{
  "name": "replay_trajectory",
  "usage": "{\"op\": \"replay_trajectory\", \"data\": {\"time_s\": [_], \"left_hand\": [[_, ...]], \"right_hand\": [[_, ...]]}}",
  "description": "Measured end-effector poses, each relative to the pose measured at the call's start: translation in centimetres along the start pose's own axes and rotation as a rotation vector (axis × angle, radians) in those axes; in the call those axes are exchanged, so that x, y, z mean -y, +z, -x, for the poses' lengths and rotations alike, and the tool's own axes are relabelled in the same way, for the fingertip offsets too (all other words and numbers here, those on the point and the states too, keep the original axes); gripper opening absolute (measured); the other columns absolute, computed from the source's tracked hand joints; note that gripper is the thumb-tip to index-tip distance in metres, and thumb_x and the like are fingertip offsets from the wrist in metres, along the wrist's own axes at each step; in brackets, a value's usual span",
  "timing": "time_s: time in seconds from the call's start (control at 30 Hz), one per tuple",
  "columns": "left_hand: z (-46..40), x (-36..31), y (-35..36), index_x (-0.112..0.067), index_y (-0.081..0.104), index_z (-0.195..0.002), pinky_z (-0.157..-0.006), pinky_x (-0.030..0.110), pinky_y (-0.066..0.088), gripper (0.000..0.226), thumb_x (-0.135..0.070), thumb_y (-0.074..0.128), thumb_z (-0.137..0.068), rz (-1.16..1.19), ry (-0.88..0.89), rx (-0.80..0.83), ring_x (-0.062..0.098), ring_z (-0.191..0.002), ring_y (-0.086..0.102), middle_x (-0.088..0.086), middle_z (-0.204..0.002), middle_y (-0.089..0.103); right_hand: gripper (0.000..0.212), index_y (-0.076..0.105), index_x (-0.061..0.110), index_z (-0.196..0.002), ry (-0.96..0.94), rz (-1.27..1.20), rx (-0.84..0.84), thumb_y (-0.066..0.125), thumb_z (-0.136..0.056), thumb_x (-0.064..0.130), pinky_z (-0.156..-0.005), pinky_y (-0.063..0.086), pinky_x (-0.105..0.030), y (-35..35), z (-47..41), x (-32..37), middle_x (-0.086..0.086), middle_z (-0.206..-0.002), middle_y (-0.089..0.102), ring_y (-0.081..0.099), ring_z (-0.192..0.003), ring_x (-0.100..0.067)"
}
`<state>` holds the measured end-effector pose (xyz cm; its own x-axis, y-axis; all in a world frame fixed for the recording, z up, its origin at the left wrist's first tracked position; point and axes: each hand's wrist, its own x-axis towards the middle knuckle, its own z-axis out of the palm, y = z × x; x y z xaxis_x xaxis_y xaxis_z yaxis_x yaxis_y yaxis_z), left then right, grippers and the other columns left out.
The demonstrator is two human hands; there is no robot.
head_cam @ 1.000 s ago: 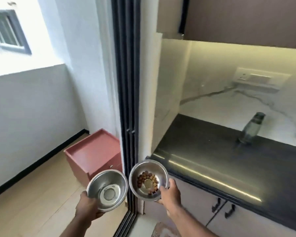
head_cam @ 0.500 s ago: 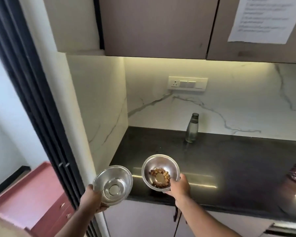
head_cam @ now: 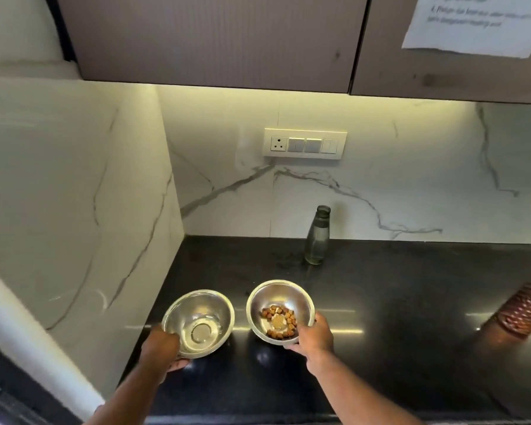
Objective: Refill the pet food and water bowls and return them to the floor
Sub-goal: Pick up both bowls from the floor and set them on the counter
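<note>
My left hand [head_cam: 160, 352] grips the near rim of a steel bowl [head_cam: 198, 323] that holds a little water. My right hand [head_cam: 314, 338] grips the near right rim of a second steel bowl [head_cam: 281, 311] with a few brown kibble pieces in it. Both bowls are over the left part of the black countertop [head_cam: 380, 302], side by side, tilted slightly toward me. Whether they touch the counter I cannot tell. A dark translucent water bottle [head_cam: 317, 236] stands upright behind them near the marble backsplash.
A white marble side wall [head_cam: 74, 210] closes the counter on the left. A brown ribbed container [head_cam: 524, 311] lies blurred at the right edge. Wall cabinets [head_cam: 212, 38] hang above, with a paper sheet [head_cam: 472, 23] taped on. A switch panel [head_cam: 304, 144] is on the backsplash.
I turned from the doorway toward the counter. Both hands carried the bowls forward, and they are now over the black countertop instead of in front of its edge.
</note>
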<state>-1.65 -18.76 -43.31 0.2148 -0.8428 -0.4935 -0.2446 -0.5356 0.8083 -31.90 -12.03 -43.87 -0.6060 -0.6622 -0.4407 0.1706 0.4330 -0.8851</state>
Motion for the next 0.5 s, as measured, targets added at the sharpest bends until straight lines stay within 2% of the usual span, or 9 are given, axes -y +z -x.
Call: {"op": "replay_trajectory", "data": {"time_s": [0.1,0.23,0.3,0.37,0.5], "left_hand": [[-2.2,-1.9,0.7,-0.01,0.049,-0.131,-0.065,0.048,0.062,0.033,0.001,0.05,-0.1,-0.007,0.023,0.028,0.045,-0.102,0.068,0.025,-0.123,0.062],[-4.9,-4.0,1.5,-0.007,0.049,-0.13,-0.06,0.043,0.06,0.033,0.004,0.051,-0.099,-0.043,0.044,0.057,0.04,-0.089,0.069,0.026,-0.116,0.064],[-5.8,-5.0,1.9,-0.006,0.048,-0.13,-0.058,0.041,0.059,0.032,0.003,0.051,-0.099,-0.062,0.053,0.066,0.042,-0.09,0.069,0.026,-0.115,0.064],[-6.5,-5.8,2.0,-0.005,0.048,-0.133,-0.061,0.045,0.061,0.034,0.002,0.053,-0.1,-0.08,0.047,0.072,0.045,-0.095,0.07,0.027,-0.117,0.064],[-7.1,-6.8,2.5,-0.005,0.047,-0.138,-0.077,0.058,0.063,0.039,0.003,0.053,-0.1,-0.103,0.019,0.071,0.045,-0.099,0.069,0.027,-0.123,0.062]], "right_hand": [[0.03,0.057,0.013,-0.124,0.039,-0.042,-0.043,0.069,-0.097,0.017,-0.058,0.064,-0.053,1.0,-1.8,0.6,-0.016,-0.12,0.061,0.067,-0.101,-0.039],[0.031,0.058,0.012,-0.123,0.081,-0.099,-0.103,0.071,-0.095,0.015,-0.057,0.064,-0.054,2.0,-3.7,1.3,-0.017,-0.117,0.061,0.068,-0.097,-0.039],[0.03,0.058,0.012,-0.121,0.096,-0.127,-0.121,0.071,-0.094,0.012,-0.056,0.063,-0.052,2.3,-4.6,1.6,-0.018,-0.115,0.062,0.069,-0.093,-0.038],[0.028,0.058,0.014,-0.12,0.106,-0.141,-0.137,0.07,-0.095,0.01,-0.053,0.063,-0.048,2.6,-5.3,1.7,-0.017,-0.113,0.063,0.07,-0.09,-0.037],[0.03,0.056,0.017,-0.12,0.121,-0.144,-0.131,0.067,-0.095,0.005,-0.053,0.063,-0.044,2.7,-6.4,1.9,-0.014,-0.11,0.064,0.072,-0.086,-0.034]]}}
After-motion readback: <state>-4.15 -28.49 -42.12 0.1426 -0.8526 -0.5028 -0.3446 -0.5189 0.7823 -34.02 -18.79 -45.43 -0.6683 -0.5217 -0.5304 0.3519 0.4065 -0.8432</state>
